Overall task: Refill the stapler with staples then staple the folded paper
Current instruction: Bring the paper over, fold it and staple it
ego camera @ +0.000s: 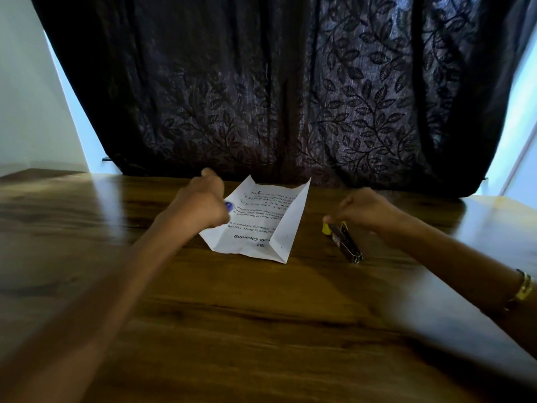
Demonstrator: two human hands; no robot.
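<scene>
Left grip [203, 205] curled round something small and blue [228, 205] over folded paper [261, 221]; right grip [363, 207] pinching yellow-ended stapler [344, 239] — lying on wooden surface [261, 315], beside paper.

You are looking at a dark curtain [290, 82] showing a leaf-vine pattern, a brown wood-grain worktop [261, 315], a white folded paper [261, 228] carrying black print, a yellow-and-black stapler [344, 239], and a gold bangle [523, 287].
</scene>
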